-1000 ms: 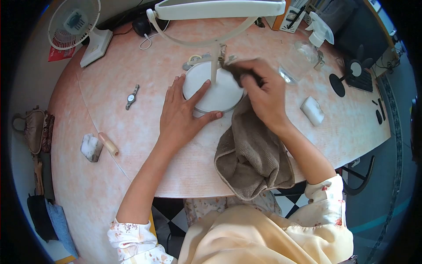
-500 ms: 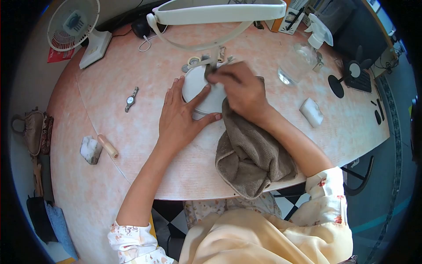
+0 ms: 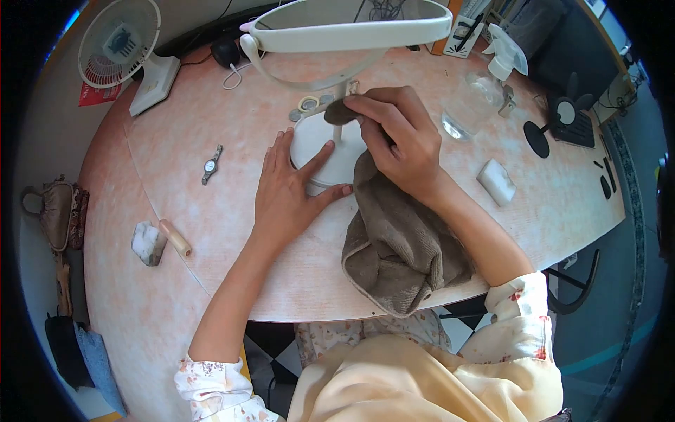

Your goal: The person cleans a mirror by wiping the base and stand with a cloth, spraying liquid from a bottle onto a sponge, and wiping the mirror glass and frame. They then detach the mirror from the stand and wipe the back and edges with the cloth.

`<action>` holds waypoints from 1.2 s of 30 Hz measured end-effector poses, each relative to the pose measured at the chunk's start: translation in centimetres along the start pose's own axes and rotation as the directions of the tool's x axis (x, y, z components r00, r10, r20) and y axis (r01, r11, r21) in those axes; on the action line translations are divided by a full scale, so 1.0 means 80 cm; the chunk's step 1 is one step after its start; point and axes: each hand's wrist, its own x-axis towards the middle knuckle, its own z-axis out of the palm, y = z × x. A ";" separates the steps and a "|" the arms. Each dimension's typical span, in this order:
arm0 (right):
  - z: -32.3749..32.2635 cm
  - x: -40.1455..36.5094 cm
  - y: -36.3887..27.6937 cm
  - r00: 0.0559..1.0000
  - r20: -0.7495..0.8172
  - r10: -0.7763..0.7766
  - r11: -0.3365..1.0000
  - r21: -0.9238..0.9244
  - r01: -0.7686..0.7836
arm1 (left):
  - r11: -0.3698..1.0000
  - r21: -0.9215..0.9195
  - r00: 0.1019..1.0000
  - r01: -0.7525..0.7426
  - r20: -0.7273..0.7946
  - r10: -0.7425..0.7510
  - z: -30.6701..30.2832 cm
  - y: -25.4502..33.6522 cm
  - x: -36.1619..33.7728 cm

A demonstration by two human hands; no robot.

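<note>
A white tabletop mirror [image 3: 351,36] stands in front of me on a thin stem and a round white base [image 3: 320,151]. My left hand [image 3: 288,177] rests with fingers spread over the left side and near edge of that base. Bunched in my right hand [image 3: 404,141] is a brown cloth [image 3: 408,246]. One corner of it pokes out past my fingertips beside the mirror's stem, above the base. Its larger part hangs over my wrist side and lies on the table. Behind the base are several coins and a small ring-shaped thing [image 3: 308,104].
A wristwatch [image 3: 211,165], a white sponge [image 3: 148,243] and a wooden handle-like piece [image 3: 174,237] lie on the left. To the right are a clear spray bottle [image 3: 485,98], another white sponge [image 3: 496,183] and a black stand [image 3: 538,139]. A white fan [image 3: 155,84] stands back left.
My right hand has lifted slightly and turned, bringing the cloth's corner up off the base to the stem. The left hand keeps its place on the base.
</note>
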 end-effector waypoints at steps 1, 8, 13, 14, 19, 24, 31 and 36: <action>0.001 0.008 -0.003 0.998 -0.042 -0.041 0.999 -0.024 0.040 | 1.000 0.006 1.000 -0.005 0.001 0.005 0.000 -0.001 0.000; 0.040 0.005 0.010 0.994 0.039 -0.097 0.968 -0.228 0.104 | 0.999 0.035 0.999 0.003 0.032 -0.004 -0.003 0.000 0.000; 0.041 0.003 0.001 0.996 0.085 -0.008 0.953 -0.302 0.033 | 1.000 0.031 1.000 -0.004 0.029 0.003 -0.002 0.000 0.000; 0.042 0.003 0.000 0.995 0.095 0.009 0.949 -0.314 0.022 | 1.000 0.030 1.000 -0.005 0.026 0.004 -0.002 -0.001 0.000; 0.048 0.000 0.003 0.998 -0.007 0.056 0.987 -0.149 -0.056 | 0.999 0.039 1.000 -0.008 0.025 0.007 -0.002 -0.001 0.001; 0.048 -0.008 -0.002 0.981 -0.077 0.180 0.983 0.058 -0.176 | 0.999 0.034 1.000 -0.015 0.016 0.014 0.001 -0.003 -0.002; 0.027 -0.035 0.002 0.962 0.086 0.259 0.962 0.067 -0.265 | 1.000 0.015 1.000 -0.005 -0.009 0.005 0.001 -0.002 -0.001; 0.004 -0.027 -0.003 0.947 0.048 0.319 0.947 0.027 -0.320 | 1.000 0.011 1.000 -0.004 -0.018 0.005 0.003 -0.004 0.000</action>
